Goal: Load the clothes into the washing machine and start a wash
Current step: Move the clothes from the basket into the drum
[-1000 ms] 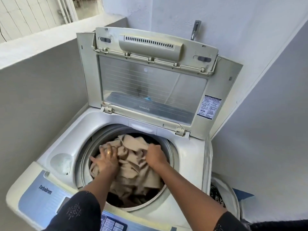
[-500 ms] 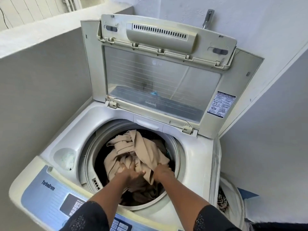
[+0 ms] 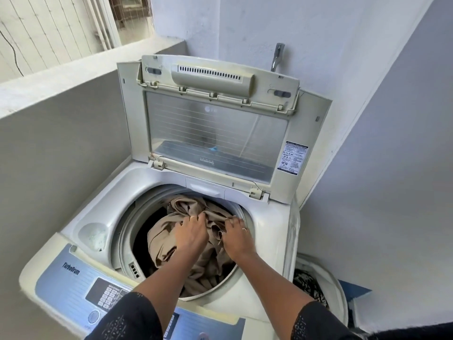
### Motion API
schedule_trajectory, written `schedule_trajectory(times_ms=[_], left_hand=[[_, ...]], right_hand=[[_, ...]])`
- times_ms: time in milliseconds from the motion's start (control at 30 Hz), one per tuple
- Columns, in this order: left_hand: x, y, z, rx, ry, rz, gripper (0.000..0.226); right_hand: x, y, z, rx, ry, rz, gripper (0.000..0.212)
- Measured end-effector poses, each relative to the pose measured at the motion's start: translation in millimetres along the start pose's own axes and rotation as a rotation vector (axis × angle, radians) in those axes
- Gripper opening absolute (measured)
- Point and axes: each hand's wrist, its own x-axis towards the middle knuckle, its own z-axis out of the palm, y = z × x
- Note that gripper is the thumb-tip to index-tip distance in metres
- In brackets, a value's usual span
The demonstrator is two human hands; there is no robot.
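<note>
- The tan cloth [image 3: 171, 238] is lying bunched in the drum [image 3: 122, 231] of the washing machine [image 3: 81, 212], at the lower centre of the frame, heaped up to about the level of the drum's rim.
- The left hand [image 3: 190, 235] is pressing down on the middle of the heap, fingers curled and pinching a raised fold.
- The right hand [image 3: 236, 238] is sitting just beside it, toward the right of the opening, fingertips closing on another fold; a ring is showing on one finger.
- The fabric is looking soft, limp and light: it is creasing deeply and holding no shape of its own, so it should be giving way wherever it is pushed.
- Being dry and matte, it is probably not slippery; a loose gather of folds should be enough to take hold of, best at the thick ridge running between the two hands.
- The heap is looking bulky rather than heavy, so it is likely needing to be pressed and spread down into the dark space at the left of the drum.
- The lid [image 3: 215, 133] is standing open across the upper centre.
- The control panel [image 3: 73, 288] at lower left is not being touched.
- A basket [image 3: 340, 285] at lower right is showing some dark patterned cloth.
</note>
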Motion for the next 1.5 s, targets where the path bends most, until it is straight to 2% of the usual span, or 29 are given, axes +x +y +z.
schedule_trajectory(times_ms=[233,367,467,567,667,733,933,1033,1100,1167,1267,1333,1433,1500], left_hand=[[-38.7,38.1,-17.1,-0.069,0.059,0.111,0.054],[-51.4,78.8,-28.9,-0.109,0.078,0.191,0.064],[-54.6,114.6,-22.2,-0.076,0.156,0.271,0.083],[-61.6,156.7,-13.3,-0.072,0.148,0.325,0.086],[-75.0,203.7,-4.7,-0.083,0.133,0.346,0.069],[-85.9,230.6,8.3,-0.117,0.096,0.351,0.058],[-114.1,276.5,61.2,-0.207,0.042,0.332,0.059],[-125.0,280.7,85.3,-0.243,-0.011,0.307,0.057],[-132.2,278.3,105.3,-0.233,-0.093,0.257,0.057],[-138.5,271.4,124.7,-0.211,-0.091,0.262,0.053],[-139.6,265.7,176.5,-0.194,-0.178,0.227,0.048],[-141.0,261.4,217.8,-0.171,-0.304,0.183,0.052],[-129.5,254.5,294.6,-0.098,-0.351,0.247,0.051],[-116.4,252.4,347.0,-0.094,-0.399,0.221,0.055]], right_hand=[[-40.6,31.4,-44.7,-0.085,0.057,-0.07,0.053],[-60.4,59.8,-62.6,-0.163,0.259,-0.086,0.056],[-70.0,85.1,-70.8,-0.165,0.303,-0.084,0.048],[-85.6,111.3,-83.4,-0.109,0.368,-0.071,0.025],[-105.6,147.1,-89.6,-0.023,0.347,0.019,0.032],[-120.1,175.5,-86.8,-0.014,0.269,0.024,0.046],[-151.6,266.5,-60.8,-0.026,0.155,0.129,0.055],[-167.8,299.8,-34.2,0.1,0.09,0.272,0.053],[-178.0,318.9,-10.4,0.128,0.044,0.315,0.05],[-187.0,332.1,15.1,0.123,-0.002,0.34,0.051],[-193.2,347.3,53.9,0.15,-0.115,0.383,0.053],[-189.8,358.9,81.3,0.191,-0.182,0.416,0.048],[-166.1,377.5,137.3,0.236,-0.25,0.448,0.042],[-145.1,389.7,173.2,0.265,-0.306,0.437,0.04]])
